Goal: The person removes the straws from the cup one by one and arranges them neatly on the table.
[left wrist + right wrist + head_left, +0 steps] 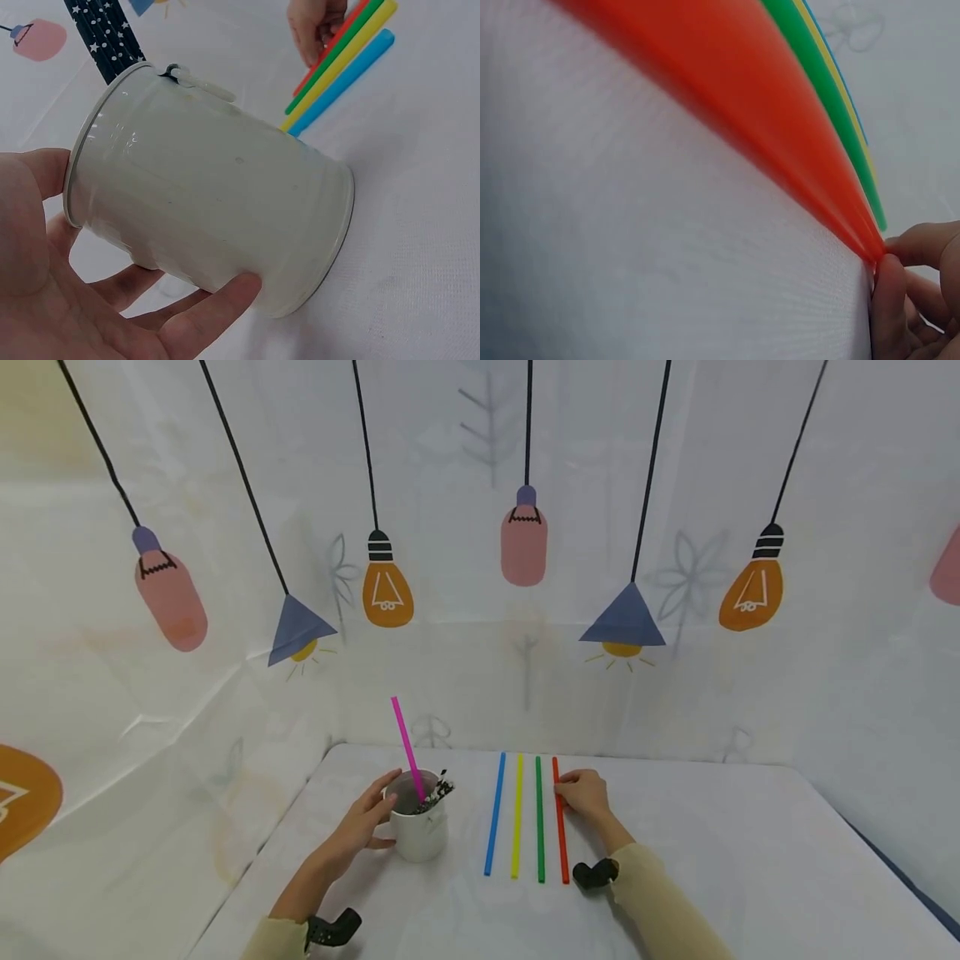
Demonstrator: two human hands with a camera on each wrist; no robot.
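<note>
A white metal pail stands on the table, and my left hand holds it from the left, fingers around its side and up at the rim. A pink straw leans in the pail beside dark straws with white stars. To the right lie a blue straw, a yellow straw, a green straw and a red straw, side by side and lengthwise. My right hand pinches the red straw near its far end, thumb and finger at the tip in the right wrist view.
The table has a white cover and meets a white backdrop printed with hanging lamps and bulbs. Black wrist cameras are strapped on both wrists, the right one close to the red straw's near end.
</note>
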